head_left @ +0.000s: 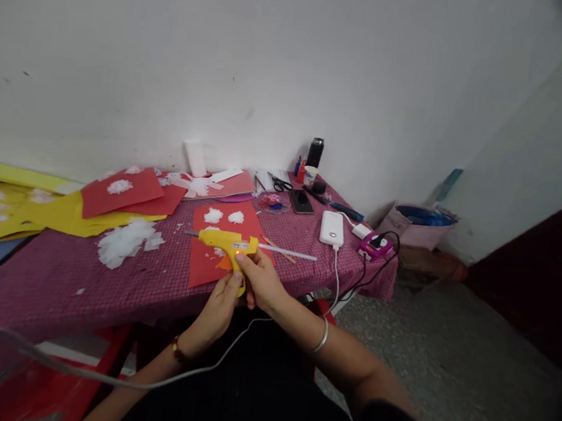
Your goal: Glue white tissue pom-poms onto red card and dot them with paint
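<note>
A yellow glue gun (225,239) is held level above the table, its nozzle pointing left. A clear glue stick (289,253) juts out of its back end, and a small orange light glows on its body. My right hand (264,281) is closed round the rear of the gun and the top of its handle. Closed at the lower handle is my left hand (221,306), its thumb against it and its other fingers mostly hidden. Under the gun lies a red paper sheet (199,265) bearing white tufts (213,215), partly covered by the gun.
The checked tablecloth (162,292) carries white tissue pieces (127,242), red cards (106,197) and yellow sheets (67,215). Further right lie scissors (280,183), a phone (301,202), a white power bank (332,228) and a purple socket box (375,246). A white cable (183,376) crosses my lap.
</note>
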The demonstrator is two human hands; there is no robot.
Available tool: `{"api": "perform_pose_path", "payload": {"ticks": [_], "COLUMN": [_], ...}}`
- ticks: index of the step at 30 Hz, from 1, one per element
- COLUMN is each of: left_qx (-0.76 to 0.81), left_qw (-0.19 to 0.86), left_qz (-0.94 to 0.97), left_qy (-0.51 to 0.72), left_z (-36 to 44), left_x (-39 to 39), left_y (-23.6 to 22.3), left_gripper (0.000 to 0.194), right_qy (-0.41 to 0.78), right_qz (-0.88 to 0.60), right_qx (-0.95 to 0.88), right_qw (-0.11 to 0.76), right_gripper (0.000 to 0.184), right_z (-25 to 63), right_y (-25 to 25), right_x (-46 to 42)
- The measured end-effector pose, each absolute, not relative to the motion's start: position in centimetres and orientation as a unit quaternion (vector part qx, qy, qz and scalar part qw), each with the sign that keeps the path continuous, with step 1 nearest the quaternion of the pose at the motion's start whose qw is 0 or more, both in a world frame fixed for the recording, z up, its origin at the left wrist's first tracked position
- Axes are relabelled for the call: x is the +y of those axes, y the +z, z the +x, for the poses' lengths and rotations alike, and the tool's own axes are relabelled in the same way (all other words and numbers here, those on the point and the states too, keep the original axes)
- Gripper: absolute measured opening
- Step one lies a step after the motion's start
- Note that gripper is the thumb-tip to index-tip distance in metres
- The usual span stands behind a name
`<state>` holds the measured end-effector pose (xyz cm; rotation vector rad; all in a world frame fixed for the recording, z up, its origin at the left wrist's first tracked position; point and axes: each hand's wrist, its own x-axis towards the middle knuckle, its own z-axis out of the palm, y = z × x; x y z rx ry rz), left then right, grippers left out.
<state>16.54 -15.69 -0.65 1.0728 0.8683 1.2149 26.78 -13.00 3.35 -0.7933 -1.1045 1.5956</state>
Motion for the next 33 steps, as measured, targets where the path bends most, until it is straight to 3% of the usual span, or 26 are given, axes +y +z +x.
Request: {"api": "perform_pose_path", "payload": {"ticks": [10,18,23,29,33], "left_qx": [0.41,0.43,0.432,0.423,0.409], "left_qw": [0.596,0.597,0.597,0.598,0.598], "left_qz": [0.468,0.471,0.472,0.48,0.49], "left_qy": [0.508,0.487,0.484,0.483,0.484], "left_z": [16.4,16.9,16.9,16.8,16.5], "left_x": [-15.8,-15.9,-15.9,-15.9,-16.0], "left_y": [-0.5,0.4,0.3,0.1,-0.1], "left_gripper": [0.05,0.018,0.011,0.01,0.021], "right_qy": [0.619,0.621,0.614,0.611,0.572], "right_qz": [-0.381,-0.369,-0.368,-0.363,-0.355], "right_qx": [-0.431,-0.447,-0.451,-0.47,-0.498], "right_qw": [0.535,0.527,0.533,0.523,0.546], "right_gripper": [0.046,0.041,0.04,0.044,0.039], "right_z": [25.9,25.6,25.4,25.5,25.4], "right_y": [2.9,2.3,1.8,1.6,1.5], "right_x": [-14.3,-14.4,-14.4,-14.4,-14.6]}}
